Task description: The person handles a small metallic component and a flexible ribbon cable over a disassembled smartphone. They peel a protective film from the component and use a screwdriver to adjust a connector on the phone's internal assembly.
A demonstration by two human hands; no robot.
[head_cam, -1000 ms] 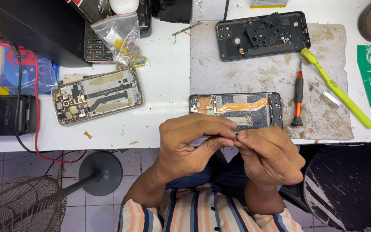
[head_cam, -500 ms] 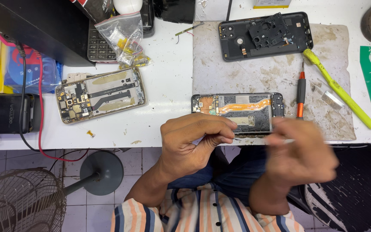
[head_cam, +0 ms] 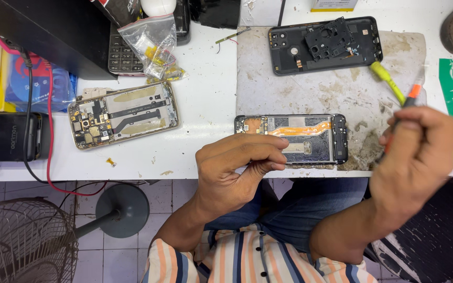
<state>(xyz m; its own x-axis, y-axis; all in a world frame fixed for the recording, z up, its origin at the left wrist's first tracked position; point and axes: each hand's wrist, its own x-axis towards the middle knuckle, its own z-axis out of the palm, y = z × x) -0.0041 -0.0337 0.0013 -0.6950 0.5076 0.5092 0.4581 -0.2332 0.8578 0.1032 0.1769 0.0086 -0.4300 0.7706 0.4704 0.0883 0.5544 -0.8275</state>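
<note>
An opened phone (head_cam: 310,139) with an orange flex cable lies at the near edge of a stained grey mat (head_cam: 342,94). My left hand (head_cam: 237,167) hovers just in front of it, thumb and fingers pinched together; I cannot see anything between them. My right hand (head_cam: 415,157) is off to the right of the phone, blurred, and is closed around a screwdriver (head_cam: 411,97) with an orange-and-black handle that sticks up out of the fist. A yellow-green plastic tool (head_cam: 386,78) lies on the mat just behind that hand.
A black back cover (head_cam: 289,52) with a loose inner frame lies at the mat's far side. A second opened phone (head_cam: 124,112), a bag of small parts (head_cam: 150,42) and a keypad phone (head_cam: 121,57) sit to the left. A fan (head_cam: 22,241) stands on the floor.
My right hand left the pinch it shared with the left hand, swung right and took up the screwdriver that lay on the mat. The left hand stayed in place.
</note>
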